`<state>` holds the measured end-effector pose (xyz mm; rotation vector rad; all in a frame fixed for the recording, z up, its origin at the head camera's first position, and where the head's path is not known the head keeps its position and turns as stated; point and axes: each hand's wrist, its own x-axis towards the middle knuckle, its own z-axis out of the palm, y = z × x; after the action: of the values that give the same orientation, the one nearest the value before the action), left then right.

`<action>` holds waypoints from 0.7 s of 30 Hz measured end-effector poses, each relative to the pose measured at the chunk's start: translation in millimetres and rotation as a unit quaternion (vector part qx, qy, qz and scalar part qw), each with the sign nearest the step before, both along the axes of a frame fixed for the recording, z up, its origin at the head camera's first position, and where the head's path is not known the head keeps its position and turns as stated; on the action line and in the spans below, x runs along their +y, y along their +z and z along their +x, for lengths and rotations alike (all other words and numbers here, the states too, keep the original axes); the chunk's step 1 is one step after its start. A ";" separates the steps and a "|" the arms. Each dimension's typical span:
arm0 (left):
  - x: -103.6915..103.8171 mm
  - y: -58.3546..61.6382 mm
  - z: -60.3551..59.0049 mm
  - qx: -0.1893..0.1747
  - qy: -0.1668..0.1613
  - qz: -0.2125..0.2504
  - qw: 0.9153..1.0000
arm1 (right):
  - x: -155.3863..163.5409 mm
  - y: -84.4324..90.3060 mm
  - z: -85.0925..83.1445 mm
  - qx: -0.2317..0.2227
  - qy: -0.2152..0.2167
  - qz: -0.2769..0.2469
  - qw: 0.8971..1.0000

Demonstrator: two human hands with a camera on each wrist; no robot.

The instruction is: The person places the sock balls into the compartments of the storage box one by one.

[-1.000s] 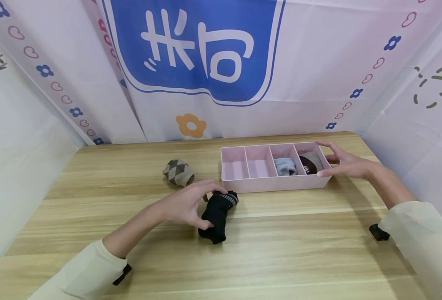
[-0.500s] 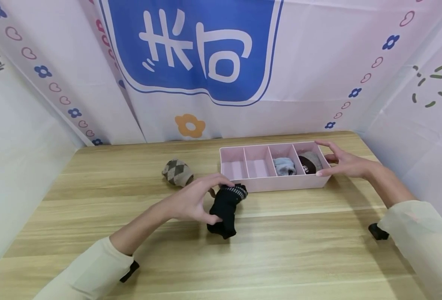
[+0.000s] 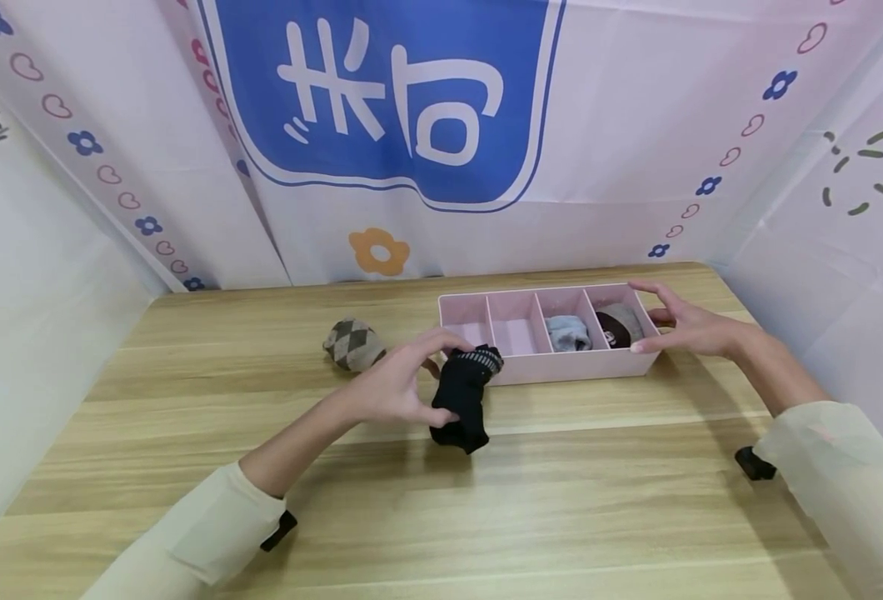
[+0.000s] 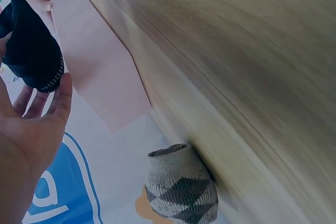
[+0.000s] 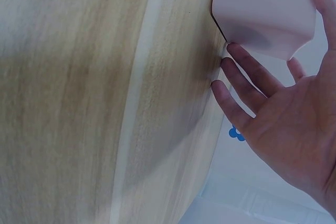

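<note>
Four pink tray compartments, two with rolled socks; left hand grip grasping black sock, right hand released.

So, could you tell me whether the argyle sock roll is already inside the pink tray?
No, the argyle sock roll lies on the table, left of the pink tray.
</note>
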<state>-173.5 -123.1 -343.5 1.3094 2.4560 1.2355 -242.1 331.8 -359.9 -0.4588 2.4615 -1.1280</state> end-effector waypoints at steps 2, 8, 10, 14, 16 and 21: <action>2.3 0.1 -2.1 -0.007 0.005 0.008 1.000 | 0.1 0.3 0.2 0.001 0.001 -0.001 1.000; 9.1 0.3 -8.7 -0.026 0.023 0.020 0.999 | -0.1 1.2 1.2 0.004 0.003 0.003 1.000; 10.9 0.1 -11.4 -0.026 0.029 0.018 0.999 | -0.2 1.4 1.4 0.005 0.004 0.004 1.000; 14.2 2.1 -16.2 -0.023 0.041 0.013 0.999 | -0.6 1.6 1.3 0.006 0.004 0.003 1.000; 16.2 3.2 -18.9 -0.025 0.045 0.015 0.999 | -0.6 1.6 1.3 0.006 0.004 0.004 1.000; 23.9 6.0 -26.7 -0.040 0.058 0.026 0.997 | 0.2 0.6 1.2 0.007 0.003 0.007 1.000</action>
<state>-200.2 -99.2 -337.5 1.1180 2.4913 1.3596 -241.0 332.0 -359.3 -0.4713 2.4763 -1.1072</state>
